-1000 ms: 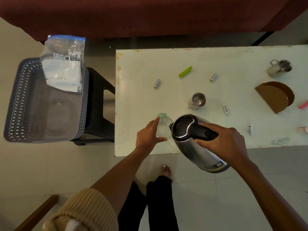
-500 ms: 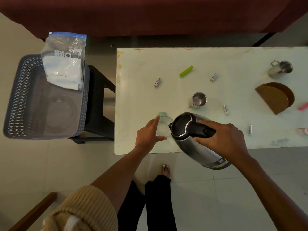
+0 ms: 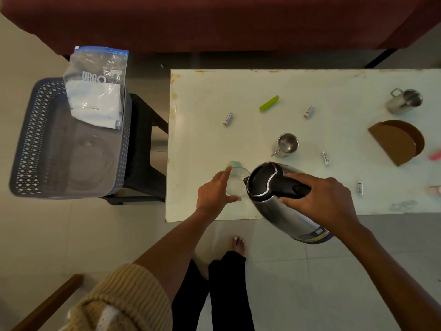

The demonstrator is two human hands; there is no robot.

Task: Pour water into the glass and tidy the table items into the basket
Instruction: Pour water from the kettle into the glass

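Observation:
A clear glass (image 3: 236, 182) stands near the front left of the white table (image 3: 334, 130). My left hand (image 3: 216, 193) holds it from the left, thumb and forefinger curved round it. My right hand (image 3: 322, 201) grips the black handle of a steel kettle (image 3: 284, 209), tilted with its spout over the glass rim. A dark mesh basket (image 3: 31, 139) sits on a stool to the left, with a plastic bag (image 3: 97, 87) leaning in it. Several batteries, such as one battery (image 3: 228, 118), lie scattered on the table.
Also on the table: a green clip (image 3: 269, 103), a small steel cup (image 3: 286, 145), a steel mug (image 3: 404, 101), a brown card holder (image 3: 397, 142) and pink items at the right edge (image 3: 435, 155). A dark red sofa (image 3: 214, 20) runs behind.
The kettle has tipped slightly further toward the glass and shifted a little to the right. My left hand stays on the glass.

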